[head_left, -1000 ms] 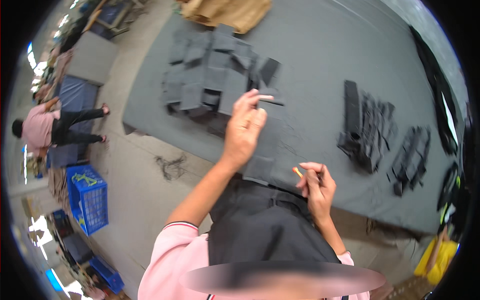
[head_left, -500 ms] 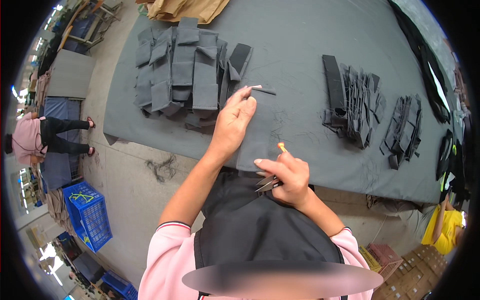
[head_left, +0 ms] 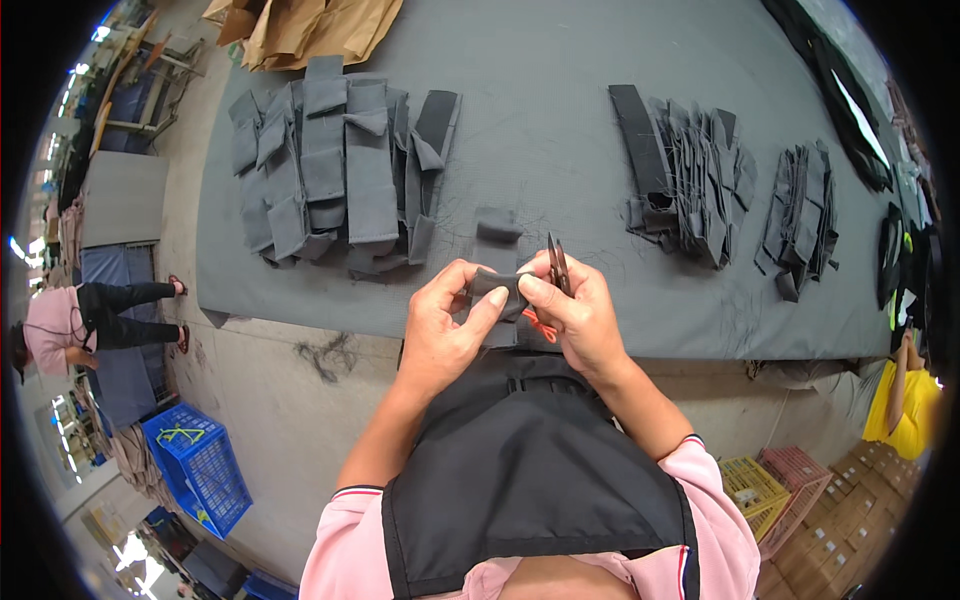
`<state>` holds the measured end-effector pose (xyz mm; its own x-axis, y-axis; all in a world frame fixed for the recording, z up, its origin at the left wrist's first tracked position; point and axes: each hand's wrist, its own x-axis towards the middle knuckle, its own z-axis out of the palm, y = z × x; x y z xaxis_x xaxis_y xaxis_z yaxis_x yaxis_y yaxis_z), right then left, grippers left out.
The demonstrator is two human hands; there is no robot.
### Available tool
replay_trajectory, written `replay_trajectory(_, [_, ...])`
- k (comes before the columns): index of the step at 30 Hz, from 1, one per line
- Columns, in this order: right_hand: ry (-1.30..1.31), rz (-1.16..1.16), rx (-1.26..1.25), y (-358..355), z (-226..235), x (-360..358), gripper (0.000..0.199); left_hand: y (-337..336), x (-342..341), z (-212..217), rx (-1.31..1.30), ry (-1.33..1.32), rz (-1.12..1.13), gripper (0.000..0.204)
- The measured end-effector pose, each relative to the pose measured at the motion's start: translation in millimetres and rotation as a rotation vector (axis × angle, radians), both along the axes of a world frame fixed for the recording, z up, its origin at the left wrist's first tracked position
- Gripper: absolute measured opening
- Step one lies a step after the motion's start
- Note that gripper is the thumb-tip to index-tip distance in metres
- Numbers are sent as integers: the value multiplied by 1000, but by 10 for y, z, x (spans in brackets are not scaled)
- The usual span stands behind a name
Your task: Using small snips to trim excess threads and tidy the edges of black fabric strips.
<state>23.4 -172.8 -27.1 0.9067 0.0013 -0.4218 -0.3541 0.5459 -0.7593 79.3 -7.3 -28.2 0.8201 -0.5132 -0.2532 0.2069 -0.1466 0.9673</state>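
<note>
My left hand [head_left: 448,318] pinches a folded edge of a dark grey fabric strip [head_left: 497,228] between thumb and fingers. The strip lies along the near side of the table, and one end points away from me. My right hand [head_left: 582,315] meets the left at the same fold, its thumb and finger on the fabric. Tucked in the right hand is a small pair of dark thread snips [head_left: 557,262], blades pointing up and away. An orange cord loop [head_left: 541,326] hangs from them below the fingers. Part of the strip is hidden behind both hands.
Stacked grey fabric pieces [head_left: 370,195] lie left of the hands, with two smaller bundles [head_left: 700,185] [head_left: 800,215] to the right. Brown paper [head_left: 310,35] sits at the far left of the table [head_left: 540,80]. A blue crate [head_left: 200,470] stands on the floor; two people are nearby.
My hands have come together at the strip's fold. The left hand moved down toward me. The snips turned in my right hand, from blades toward me to blades away. The view has shifted slightly.
</note>
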Motion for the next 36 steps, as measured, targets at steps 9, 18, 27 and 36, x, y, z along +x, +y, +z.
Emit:
replay_trajectory(9, [-508,-246,-1263,-102,-37,-186,32,-165,-12,32,-59,93,200,8])
replay_trajectory(18, [-686,-269,-1435,-33,-134,-78,32,-175,-21,59,-95,178,192,9])
replay_trajectory(27, [-555,-272,-1263,-23,-120,-149,28,-215,-53,47,-52,147,197,10])
replay_trajectory(36, [-665,-228,-1434,11,3,-76,34,-255,-89,16,191,-302,136,17])
